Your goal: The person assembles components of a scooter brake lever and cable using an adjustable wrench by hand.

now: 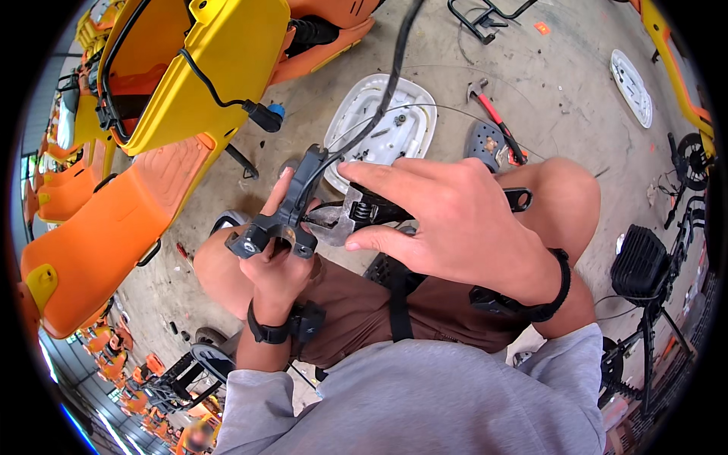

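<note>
My left hand (274, 279) is closed around a black brake lever bracket (291, 203), holding it up above my lap. From its top a black cable (393, 80) runs upward. An adjustable wrench (346, 218), with a silver-grey jaw and a black handle, is gripped in my right hand (466, 220). Its jaw lies against the bracket's right side; the exact contact is partly hidden. My right index finger stretches along the wrench toward the cable, with the thumb below. The holed end of the handle shows behind the right hand.
Beyond my hands a white tray (422, 129) with small metal parts lies on the concrete floor. A red-handled hammer (494, 114) and a grey clog (483, 142) are near it. Yellow-and-orange vehicle bodywork (227, 72) stands at left, a black frame (658, 296) at right.
</note>
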{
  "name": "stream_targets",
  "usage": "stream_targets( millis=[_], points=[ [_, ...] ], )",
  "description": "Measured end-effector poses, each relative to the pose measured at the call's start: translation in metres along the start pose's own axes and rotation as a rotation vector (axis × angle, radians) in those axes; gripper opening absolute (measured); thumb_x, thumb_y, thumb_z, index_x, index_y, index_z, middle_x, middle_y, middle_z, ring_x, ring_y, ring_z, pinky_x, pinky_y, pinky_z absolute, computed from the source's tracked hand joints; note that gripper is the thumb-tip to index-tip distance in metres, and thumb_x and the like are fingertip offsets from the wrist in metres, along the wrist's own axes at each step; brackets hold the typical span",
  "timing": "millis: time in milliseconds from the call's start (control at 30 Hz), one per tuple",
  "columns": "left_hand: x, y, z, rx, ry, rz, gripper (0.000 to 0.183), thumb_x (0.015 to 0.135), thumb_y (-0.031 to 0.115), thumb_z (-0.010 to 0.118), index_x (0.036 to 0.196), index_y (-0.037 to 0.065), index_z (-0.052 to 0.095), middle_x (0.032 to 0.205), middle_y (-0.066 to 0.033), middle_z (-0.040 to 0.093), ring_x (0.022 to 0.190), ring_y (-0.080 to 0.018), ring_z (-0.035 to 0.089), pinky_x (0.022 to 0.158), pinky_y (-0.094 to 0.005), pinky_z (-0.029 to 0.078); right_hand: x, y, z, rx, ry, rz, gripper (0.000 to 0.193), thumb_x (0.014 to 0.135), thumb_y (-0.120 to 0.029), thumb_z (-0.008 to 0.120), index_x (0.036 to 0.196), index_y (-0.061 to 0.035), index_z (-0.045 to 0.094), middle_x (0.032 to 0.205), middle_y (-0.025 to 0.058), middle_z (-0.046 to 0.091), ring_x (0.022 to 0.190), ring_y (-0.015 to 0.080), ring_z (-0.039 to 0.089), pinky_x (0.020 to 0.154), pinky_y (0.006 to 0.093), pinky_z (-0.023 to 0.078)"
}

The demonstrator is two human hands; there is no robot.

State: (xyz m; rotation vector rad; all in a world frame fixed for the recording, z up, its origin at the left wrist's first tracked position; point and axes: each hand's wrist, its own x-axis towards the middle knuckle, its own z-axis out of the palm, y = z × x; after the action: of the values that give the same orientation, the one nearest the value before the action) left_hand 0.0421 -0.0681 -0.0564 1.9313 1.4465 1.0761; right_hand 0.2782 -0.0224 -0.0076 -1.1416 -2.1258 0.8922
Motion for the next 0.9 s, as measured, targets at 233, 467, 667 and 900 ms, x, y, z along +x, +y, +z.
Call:
stream_targets(
  millis=[233,467,667,900],
  points=[
    [-0.001,0.002,0.001,-0.137,0.014,0.023,0.053,0.086,-0.011,0.055,0.137,-0.013,0.041,0.120,-0.0226,0.063,0.095,-0.0265,0.069,0.083,-0.0337,0.057,0.004,0.007,0.005,0.432,-0.144,0.166,0.058,0.071,-0.032,0.085,0.117,-0.0027,0.066,0.067,0.0072,0.059,0.053,0.0121,0.050,0.050,0.0259,0.039],
    [0.001,0.005,0.000,-0.130,0.016,0.003,0.057,0.081,-0.017,0.052,0.137,-0.013,0.041,0.121,-0.0234,0.062,0.097,-0.0304,0.069,0.082,-0.0357,0.057,0.003,0.001,0.016,0.420,-0.060,0.147,0.059,0.071,-0.031,0.085,0.116,0.0015,0.065,0.069,0.0105,0.061,0.054,0.0168,0.052,0.052,0.0270,0.042],
    [-0.003,-0.010,0.000,-0.006,0.008,0.070,0.058,0.079,-0.018,0.052,0.137,-0.013,0.042,0.123,-0.0233,0.061,0.099,-0.0314,0.069,0.082,-0.0350,0.057,-0.007,0.005,0.041,0.200,0.167,-0.051,0.057,0.073,-0.031,0.084,0.115,0.0020,0.065,0.070,0.0126,0.062,0.055,0.0195,0.055,0.054,0.0293,0.044],
    [-0.003,-0.007,0.005,-0.169,0.056,0.014,0.061,0.077,-0.017,0.055,0.137,-0.012,0.043,0.120,-0.0223,0.063,0.101,-0.0290,0.068,0.077,-0.0324,0.057,0.002,-0.005,0.018,0.539,-0.160,0.307,0.058,0.074,-0.029,0.084,0.118,0.0026,0.064,0.065,0.0097,0.058,0.055,0.0129,0.050,0.052,0.0270,0.040]
  ],
)
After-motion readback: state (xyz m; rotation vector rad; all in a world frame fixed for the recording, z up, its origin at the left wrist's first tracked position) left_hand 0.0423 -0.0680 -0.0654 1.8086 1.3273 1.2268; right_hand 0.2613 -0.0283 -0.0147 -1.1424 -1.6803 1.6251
